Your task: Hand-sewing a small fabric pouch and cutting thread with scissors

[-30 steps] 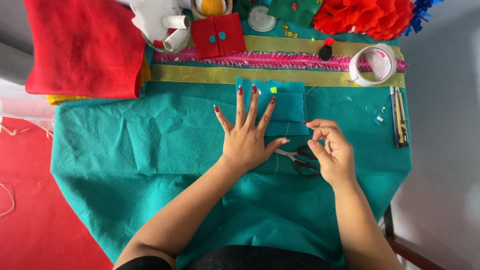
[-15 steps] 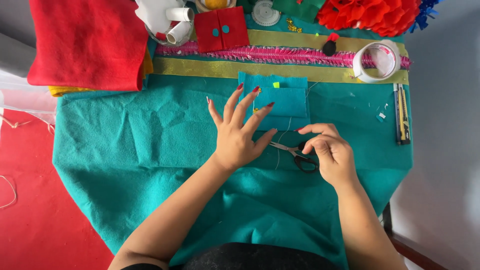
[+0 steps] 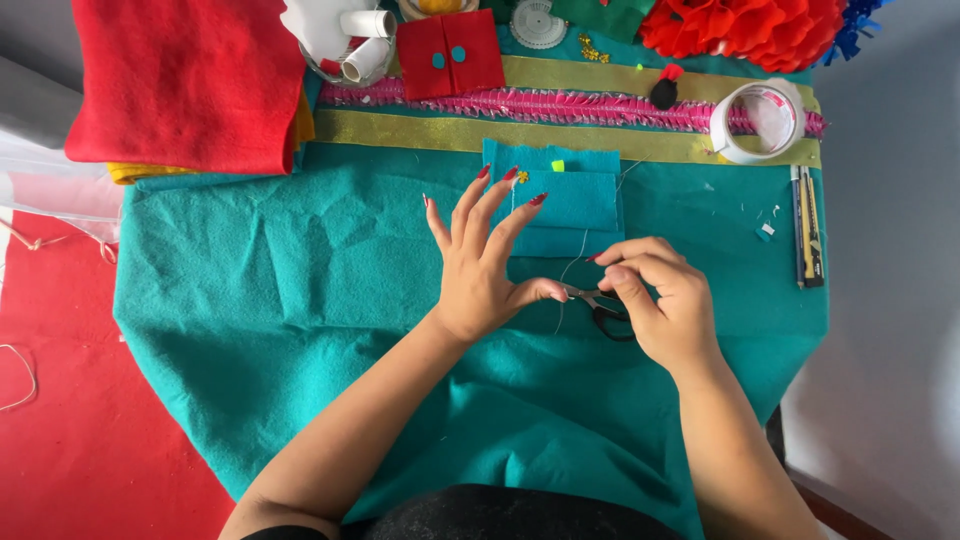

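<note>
Your right hand, just right of frame centre, pinches small scissors pointing left at a thread running up to the teal patch, while your nearer left hand rests spread beside it.

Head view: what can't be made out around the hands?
- Scissors: mostly covered by the right hand; blades open or closed unclear.
- Thread: too thin to follow to its ends.
- Left hand: fingers hide part of the blue felt piece.
</note>
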